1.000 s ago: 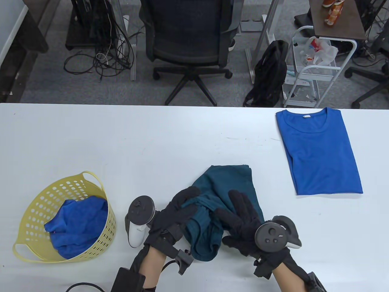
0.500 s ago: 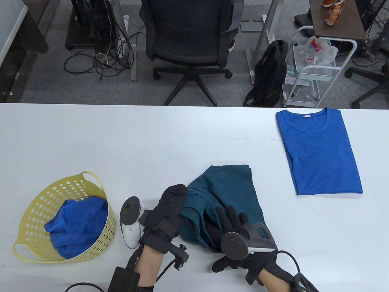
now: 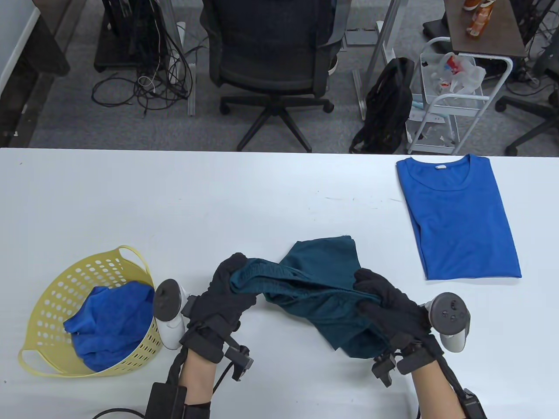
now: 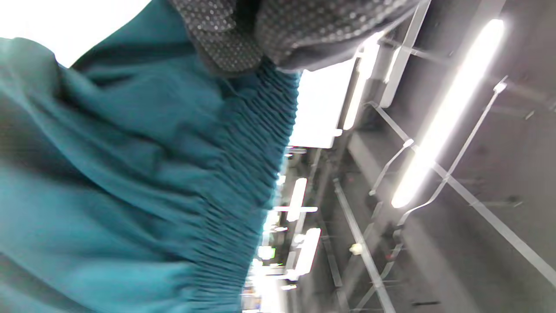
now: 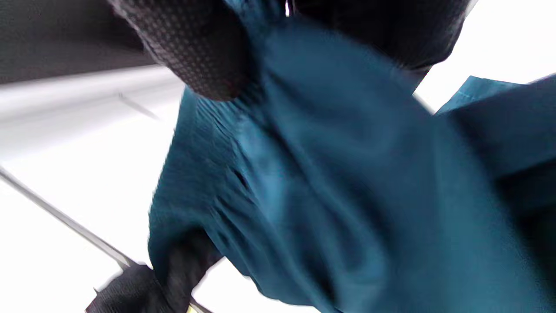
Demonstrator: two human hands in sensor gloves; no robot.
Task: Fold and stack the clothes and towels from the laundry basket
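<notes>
Two hands, left hand [image 3: 227,292] and right hand [image 3: 388,301], each pinch the teal shorts [image 3: 314,283] stretched near the table's [image 3: 131,196] front edge; both wrist views show fingertips [image 4: 226,39] clamped on the gathered waistband [image 5: 208,143], soft, limp, probably best held there.

Table view overhead, wrist views close, upturned, all sharing teal garment [image 3: 325,279]

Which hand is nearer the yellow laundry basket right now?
Left. The left hand grips the teal garment just right of the yellow basket; the right hand grips the garment's other end, farther right, toward the folded blue shirt.
</notes>
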